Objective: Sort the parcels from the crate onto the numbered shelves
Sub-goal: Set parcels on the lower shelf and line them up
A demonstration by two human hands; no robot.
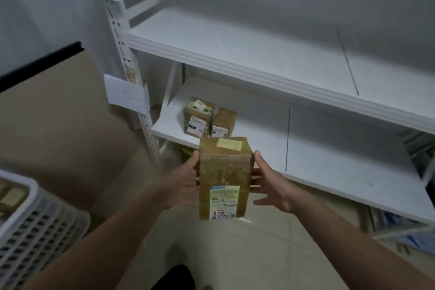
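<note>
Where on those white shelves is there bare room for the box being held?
The upper shelf is bare across what shows. The lower shelf is free right of the plain-topped box. Its left end is crowded: the stickered box and the plain-topped box stand side by side there.

Ahead of you stands a white metal shelving unit (131, 92). Its upper shelf (235, 49) is a white board with a thin dark line running across it toward the right. On the lower shelf (329, 160), near its left end, two small brown parcels stand upright just beside each other. The left parcel (197, 116) has labels on its top and front, and the right parcel (224, 122) has a label low on its front. To their right a seam divides the board. On the pale floor (259, 254) at your lower left sits a white slatted crate (35, 226). Under the lower shelf, at the right, lie blue and white things (400, 231) too blurred to name.
</note>
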